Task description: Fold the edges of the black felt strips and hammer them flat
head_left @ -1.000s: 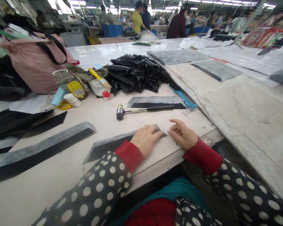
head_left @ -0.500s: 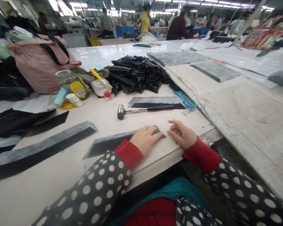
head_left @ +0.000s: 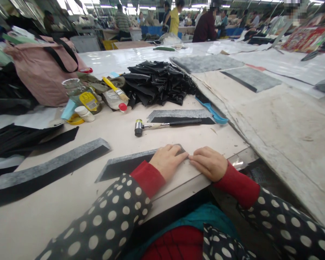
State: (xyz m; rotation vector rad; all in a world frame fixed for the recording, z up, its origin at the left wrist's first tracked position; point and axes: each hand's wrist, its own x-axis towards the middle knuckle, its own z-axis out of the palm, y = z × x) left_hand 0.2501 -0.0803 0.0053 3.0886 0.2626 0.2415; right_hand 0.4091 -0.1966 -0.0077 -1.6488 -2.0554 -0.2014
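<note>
A black strip with a grey fuzzy band along its far edge lies on the pale work board. Across its right part rests my left hand, palm down, fingers stretched out and pressing on it. My right hand pinches at the strip's right tip, close to the left fingertips; its fingers partly hide that corner. Beyond the hands lies a mallet with a black grip and a dark round face. Behind it is another grey-and-black strip, and a longer strip lies to the left.
A heap of black folded pieces stands at the back. Left of it are a yellow brush, a glass jar, a white bottle and a pink bag. A blue plastic tool lies by the right-hand board's raised edge.
My right hand has moved left and down to the strip's tip, and its fingers have closed there. My left hand stays on the strip.
</note>
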